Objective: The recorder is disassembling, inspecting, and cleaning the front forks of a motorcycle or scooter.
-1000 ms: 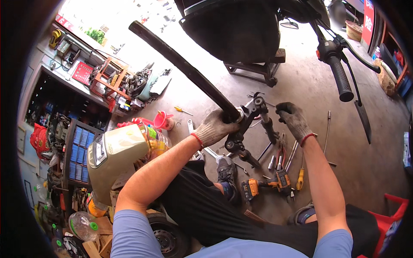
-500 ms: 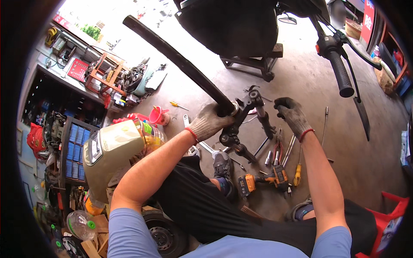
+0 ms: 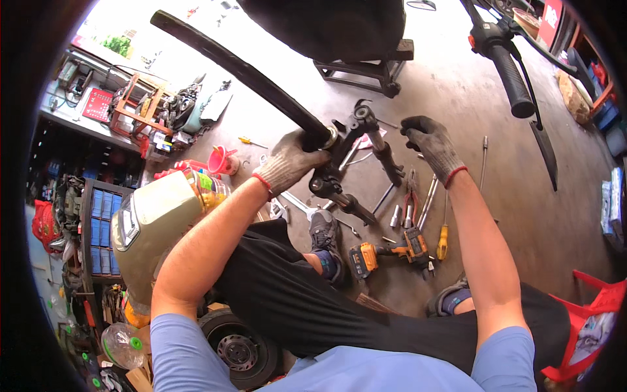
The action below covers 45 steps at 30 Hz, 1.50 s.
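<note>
Head view: we see our left hand with its fingers closed around the base of a black tube, just beside the metal ring.
Front fork: it includes that tube, which slants up and leftward from the left fingers; the legs slope down to their right.
Right hand: fingers curled, apart from the fork; they look dark, so we cannot tell whether they pinch something.
Power drill: on the floor, below the right fingers.
Pliers: between drill and right fingers.
Handlebar grip: up and right of the right fingers.
</note>
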Each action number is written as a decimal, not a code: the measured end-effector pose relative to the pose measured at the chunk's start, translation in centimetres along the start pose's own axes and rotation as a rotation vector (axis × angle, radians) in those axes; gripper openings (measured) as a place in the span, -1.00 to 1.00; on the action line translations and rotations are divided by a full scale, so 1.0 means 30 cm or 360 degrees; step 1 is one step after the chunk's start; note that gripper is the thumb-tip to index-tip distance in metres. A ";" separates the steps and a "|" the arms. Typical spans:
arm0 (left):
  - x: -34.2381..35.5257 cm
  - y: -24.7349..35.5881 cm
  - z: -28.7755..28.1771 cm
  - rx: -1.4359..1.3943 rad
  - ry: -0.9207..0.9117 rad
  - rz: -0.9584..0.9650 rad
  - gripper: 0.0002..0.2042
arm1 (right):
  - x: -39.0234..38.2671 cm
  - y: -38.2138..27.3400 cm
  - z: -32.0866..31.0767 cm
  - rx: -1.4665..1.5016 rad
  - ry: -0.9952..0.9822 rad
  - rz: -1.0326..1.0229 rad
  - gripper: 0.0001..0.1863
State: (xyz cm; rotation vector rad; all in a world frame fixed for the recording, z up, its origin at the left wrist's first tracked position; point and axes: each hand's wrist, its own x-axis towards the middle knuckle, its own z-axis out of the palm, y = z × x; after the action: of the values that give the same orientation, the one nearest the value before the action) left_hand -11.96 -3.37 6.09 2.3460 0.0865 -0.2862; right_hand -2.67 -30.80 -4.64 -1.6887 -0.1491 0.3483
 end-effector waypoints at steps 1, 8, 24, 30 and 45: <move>0.002 -0.006 -0.002 0.0001 0.0027 0.0020 -0.50 | 0.005 0.006 -0.001 -0.0009 0.0009 0.0019 -0.67; -0.007 0.029 -0.016 -0.0042 -0.0021 -0.0036 -0.51 | 0.014 0.010 0.005 -0.0010 -0.0027 -0.0111 -0.68; -0.005 0.012 -0.022 -0.0149 -0.0028 -0.0061 -0.48 | 0.032 0.053 0.016 0.0100 -0.0003 -0.0131 -0.68; -0.015 0.035 -0.018 -0.0168 -0.0026 -0.0067 -0.51 | 0.031 0.065 0.026 0.0105 0.0019 -0.0117 -0.65; 0.033 -0.040 -0.024 -0.0498 -0.0009 -0.0271 -0.59 | 0.012 0.016 0.061 -0.0239 0.0041 -0.0238 -0.63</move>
State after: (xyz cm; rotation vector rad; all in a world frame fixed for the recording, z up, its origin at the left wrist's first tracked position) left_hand -11.06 -2.02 5.53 2.0295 0.3073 -0.3368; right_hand -2.97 -29.03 -5.38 -1.8172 -0.2870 0.2076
